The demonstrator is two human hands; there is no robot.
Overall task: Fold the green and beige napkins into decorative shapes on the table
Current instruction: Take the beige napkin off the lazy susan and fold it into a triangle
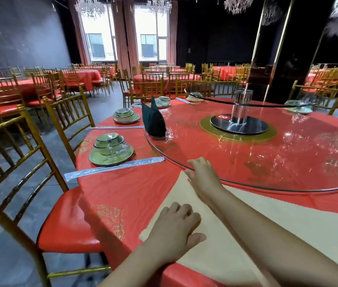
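Observation:
A beige napkin (pixel 267 222) lies spread flat on the red tablecloth at the near edge of the table, one corner pointing away towards the glass turntable. My left hand (pixel 174 222) rests palm down on the napkin's left corner, fingers loosely bent. My right hand (pixel 203 175) reaches across to the far corner, its fingers stretched out on the cloth next to the turntable's rim. A dark green napkin (pixel 153 121), folded into an upright pointed shape, stands on the left part of the turntable, well beyond both hands.
The large glass turntable (pixel 288 183) covers the table's middle, with a chrome post (pixel 239 112) carrying a smaller glass tier. Stacked green dishes (pixel 110 150) and wrapped chopsticks (pixel 114 167) lie to the left. A gold chair with a red seat (pixel 64 220) stands at the near left.

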